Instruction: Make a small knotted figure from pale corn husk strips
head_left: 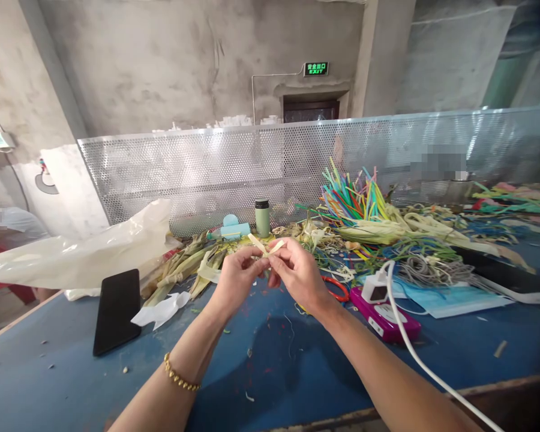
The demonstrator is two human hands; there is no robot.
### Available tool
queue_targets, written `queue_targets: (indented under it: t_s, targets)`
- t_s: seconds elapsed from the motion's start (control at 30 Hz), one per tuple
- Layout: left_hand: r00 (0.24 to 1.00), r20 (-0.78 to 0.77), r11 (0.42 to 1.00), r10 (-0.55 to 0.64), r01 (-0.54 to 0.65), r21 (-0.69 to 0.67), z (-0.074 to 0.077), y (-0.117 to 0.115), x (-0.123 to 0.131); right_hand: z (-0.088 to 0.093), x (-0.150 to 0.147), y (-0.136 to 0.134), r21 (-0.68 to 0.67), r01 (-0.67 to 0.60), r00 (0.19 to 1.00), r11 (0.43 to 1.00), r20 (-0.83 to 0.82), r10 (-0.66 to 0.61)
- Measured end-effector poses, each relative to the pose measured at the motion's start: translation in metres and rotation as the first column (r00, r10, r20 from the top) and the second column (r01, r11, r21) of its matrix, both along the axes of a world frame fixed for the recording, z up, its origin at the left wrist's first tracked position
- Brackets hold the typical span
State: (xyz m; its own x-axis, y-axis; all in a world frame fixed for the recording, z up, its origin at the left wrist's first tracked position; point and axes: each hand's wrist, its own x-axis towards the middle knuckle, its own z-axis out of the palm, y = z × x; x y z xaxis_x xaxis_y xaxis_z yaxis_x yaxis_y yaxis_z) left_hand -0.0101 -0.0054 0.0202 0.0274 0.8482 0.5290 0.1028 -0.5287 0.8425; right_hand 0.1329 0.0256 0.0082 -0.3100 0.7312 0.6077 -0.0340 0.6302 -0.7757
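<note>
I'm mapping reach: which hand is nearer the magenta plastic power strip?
Right: the right hand sits left of the magenta power strip; the left hand is farther left.

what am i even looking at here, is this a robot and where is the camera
No robot here: these are one person's bare left hand and right hand. The single picture comes from a camera worn on that person's head, looking forward and down. The fingers of both hands pinch pale strip material, its two ends sticking up in a V; whether it is one piece or two, I can't tell. Below is a blue table. To the left lie a black phone-like slab and crumpled white paper; to the right, a magenta box. Farther back are a green bottle and colourful strips.
</note>
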Motion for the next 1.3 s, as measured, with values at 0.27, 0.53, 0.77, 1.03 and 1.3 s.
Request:
queue_targets:
  t_s: [0.27, 0.53, 0.77, 1.03, 1.3]
  targets:
    - [0.989, 0.14, 0.999, -0.037, 0.041, -0.023, -0.007, 0.003, 0.003, -0.001, -0.003, -0.002, 0.036, 0.007, 0.999, 0.999, 0.043, -0.009]
    - [0.975, 0.224, 0.996, -0.007, 0.026, -0.083, -0.013, 0.005, 0.004, -0.002, -0.005, -0.004, 0.051, 0.042, 0.998, 0.998, 0.044, -0.045]
    - [0.923, 0.38, 0.987, -0.064, 0.115, -0.114, -0.015, 0.004, 0.009, 0.001, -0.004, -0.007, 0.049, 0.012, 0.999, 0.999, 0.043, -0.014]
    - [0.914, 0.397, 0.985, -0.087, 0.139, -0.104, -0.012, 0.003, 0.008, 0.001, -0.002, -0.007, 0.035, -0.04, 0.998, 0.999, 0.052, 0.038]
    - [0.999, -0.013, 0.994, -0.045, 0.043, -0.097, -0.006, 0.004, -0.005, 0.018, 0.02, 0.002, 0.154, 0.154, 0.974, 0.976, 0.14, -0.176]
